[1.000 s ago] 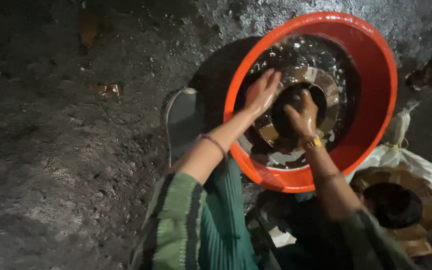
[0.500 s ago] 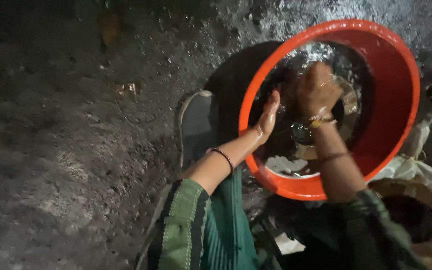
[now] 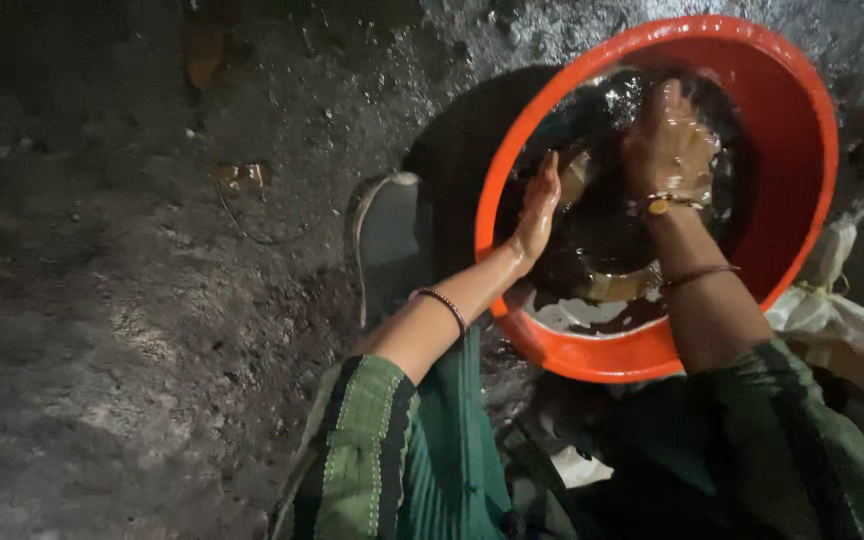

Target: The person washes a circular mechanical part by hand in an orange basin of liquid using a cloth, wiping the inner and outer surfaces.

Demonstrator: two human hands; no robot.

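My two hands work inside an orange tub (image 3: 802,130) of dark water, on wet, dark, gritty ground (image 3: 152,330) in dim light

The ground is rough and glistening, with a few brown scraps lying on it, and a pale flat sandal (image 3: 387,240) sits just left of the tub. My left hand (image 3: 535,205) is open and flat, fingers straight, its palm pressed against the side of a dark round pot (image 3: 612,250) that lies in the tub. My right hand (image 3: 670,140) is wet, its fingers loosely curled, resting on top of the pot; I cannot tell whether it grips anything. The tub holds the pot, part under shiny dark water, with a tan rim showing near the bottom. White bags (image 3: 842,310) lie just right of the tub
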